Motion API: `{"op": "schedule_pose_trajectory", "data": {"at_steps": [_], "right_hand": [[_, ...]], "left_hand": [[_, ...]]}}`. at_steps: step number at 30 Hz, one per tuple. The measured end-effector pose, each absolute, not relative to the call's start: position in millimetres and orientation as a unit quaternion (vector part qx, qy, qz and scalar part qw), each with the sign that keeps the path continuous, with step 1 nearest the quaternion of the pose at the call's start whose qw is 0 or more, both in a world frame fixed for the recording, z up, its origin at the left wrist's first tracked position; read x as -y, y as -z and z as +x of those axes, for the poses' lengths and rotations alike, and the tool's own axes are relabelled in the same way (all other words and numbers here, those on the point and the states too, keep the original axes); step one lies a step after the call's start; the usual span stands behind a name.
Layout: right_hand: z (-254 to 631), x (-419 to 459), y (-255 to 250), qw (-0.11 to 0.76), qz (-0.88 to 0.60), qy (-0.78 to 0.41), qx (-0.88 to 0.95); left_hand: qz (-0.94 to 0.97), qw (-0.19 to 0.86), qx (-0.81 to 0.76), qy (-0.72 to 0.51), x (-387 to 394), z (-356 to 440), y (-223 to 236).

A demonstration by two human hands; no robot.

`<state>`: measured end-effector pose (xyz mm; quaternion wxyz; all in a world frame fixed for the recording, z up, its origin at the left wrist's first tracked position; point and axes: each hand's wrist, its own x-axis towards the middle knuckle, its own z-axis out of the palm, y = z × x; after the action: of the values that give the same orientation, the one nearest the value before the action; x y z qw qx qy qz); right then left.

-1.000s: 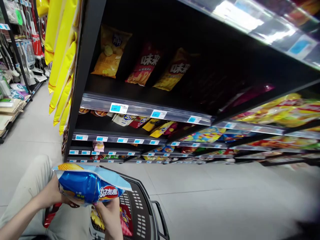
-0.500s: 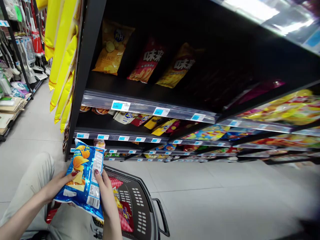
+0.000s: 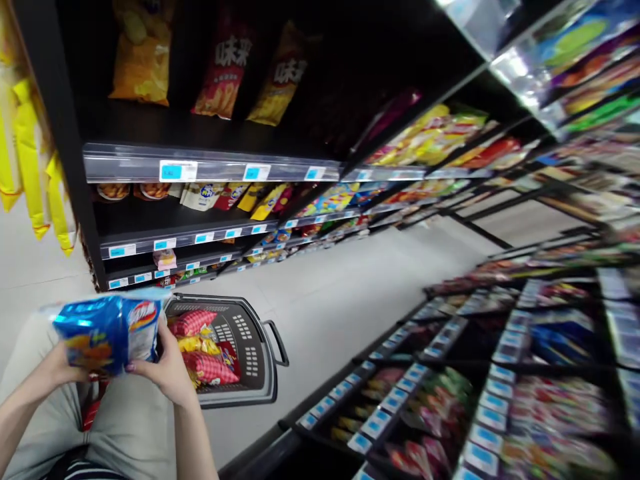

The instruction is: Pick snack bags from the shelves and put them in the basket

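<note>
A blue bag of crisps (image 3: pixel 107 330) lies sideways between both my hands at the lower left. My left hand (image 3: pixel 63 367) grips its left end from underneath. My right hand (image 3: pixel 167 370) is closed on its right end, fingers curled under the bag. Just behind my right hand a dark plastic shopping basket (image 3: pixel 250 347) sits on the floor, holding red checked snack bags (image 3: pixel 193 322) and a yellow one. My knee in light trousers (image 3: pixel 120 427) is below the bag.
Black shelves (image 3: pixel 210 167) with crisp bags and blue price tags run along the left side of the aisle. More snack shelves (image 3: pixel 500 373) fill the lower right. Grey tiled floor (image 3: pixel 340 293) runs between them. Yellow bags (image 3: pixel 30 153) hang at the far left.
The bag has turned from upright to lying sideways in my hands. My view has swung right, bringing the right-hand shelves and the whole basket into sight.
</note>
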<state>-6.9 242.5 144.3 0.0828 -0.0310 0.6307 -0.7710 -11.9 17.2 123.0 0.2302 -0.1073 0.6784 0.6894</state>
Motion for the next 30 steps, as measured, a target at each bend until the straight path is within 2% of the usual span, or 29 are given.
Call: {"op": "schedule_pose_trajectory", "data": {"at_steps": [4, 6, 8, 11, 13, 15, 17, 21, 24, 26, 30], "right_hand": [[0.5, -239.5, -138.2, 0.064, -0.053, 0.759, -0.645], [3.3, -238.1, -136.6, 0.044, -0.065, 0.747, -0.66], [7.4, -235.3, -133.7, -0.016, -0.059, 0.713, -0.699], [16.7, -226.6, -124.3, -0.146, -0.048, 0.595, -0.789], [22.7, -218.7, -116.0, -0.181, -0.073, 0.51, -0.838], [25.9, -211.9, -109.1, -0.157, -0.096, 0.477, -0.86], [25.2, -209.0, -104.9, -0.103, -0.076, 0.517, -0.846], [17.1, -217.7, -102.2, -0.037, 0.005, 0.692, -0.721], [15.5, -229.6, -99.9, 0.022, 0.019, 0.833, -0.552], [19.0, -236.0, -96.8, 0.079, 0.044, 0.884, -0.458], [29.6, -241.0, -86.2, 0.121, 0.114, 0.897, -0.409]], "left_hand": [[-0.166, 0.157, -0.735, -0.638, -2.7, -1.7, -112.8], [-0.164, 0.156, -0.739, -0.635, -2.5, -0.8, -110.5], [-0.155, 0.168, -0.731, -0.643, -6.2, -4.4, -107.4], [-0.157, 0.154, -0.705, -0.674, -18.5, -12.0, -102.9], [-0.178, 0.133, -0.701, -0.678, -30.9, -12.4, -103.0], [-0.195, 0.129, -0.689, -0.686, -44.6, -6.4, -106.9], [-0.187, 0.149, -0.66, -0.713, -56.0, 3.6, -113.8], [-0.104, 0.198, -0.667, -0.711, -67.1, 17.3, -127.3], [-0.051, 0.143, -0.709, -0.689, -69.5, 12.5, -131.7], [-0.043, 0.119, -0.698, -0.705, -69.5, 5.6, -133.6], [-0.111, 0.22, -0.592, -0.768, -69.9, -1.2, -142.9]]}}
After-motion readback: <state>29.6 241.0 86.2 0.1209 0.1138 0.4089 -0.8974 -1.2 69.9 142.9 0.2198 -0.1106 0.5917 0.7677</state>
